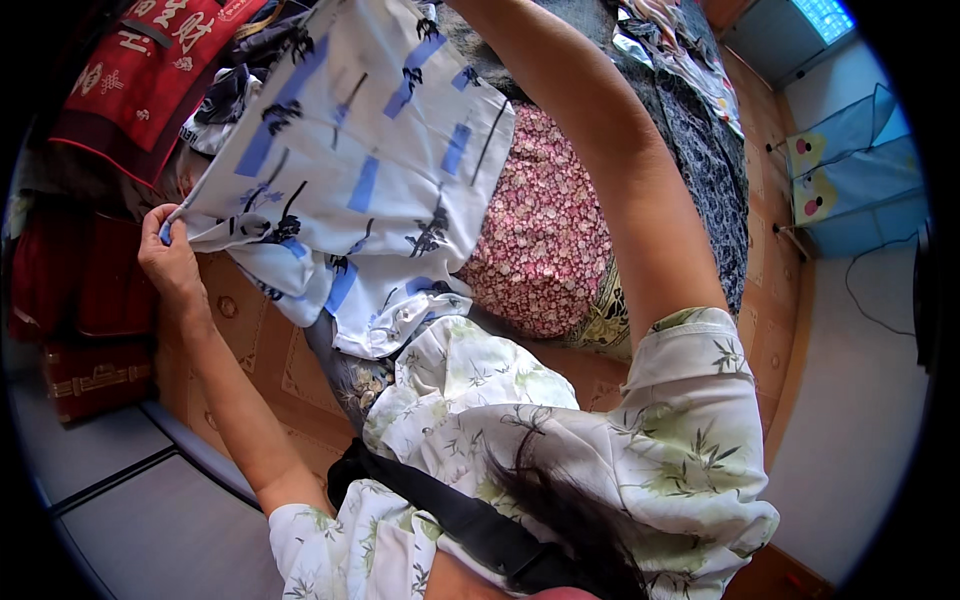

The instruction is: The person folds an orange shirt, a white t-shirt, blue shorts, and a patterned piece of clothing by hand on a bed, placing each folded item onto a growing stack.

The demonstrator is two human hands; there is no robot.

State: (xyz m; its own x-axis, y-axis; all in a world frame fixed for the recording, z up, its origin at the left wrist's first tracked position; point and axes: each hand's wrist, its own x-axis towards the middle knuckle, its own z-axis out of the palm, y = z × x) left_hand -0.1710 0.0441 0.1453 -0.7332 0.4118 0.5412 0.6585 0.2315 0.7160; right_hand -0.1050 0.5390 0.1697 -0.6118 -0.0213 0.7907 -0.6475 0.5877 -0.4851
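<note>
Left grip (172,255) pinching corner of white-and-blue patterned garment (350,170), held spread above pink floral cushion (545,225). Right arm reaching past garment; right grip out of view.

A bed (770,250) carried the things, covered by a tan woven mat (262,345) with a faint patterned grid. Directly on the mat lay a pink floral cushion (545,225), and beside it, toward the far side, a dark blue patterned blanket (710,160) stretched along the bed. Further back a light printed cloth (680,45) rested on the blanket. At the left end a red embroidered fabric (150,70) was piled near red cases (95,300).
</note>
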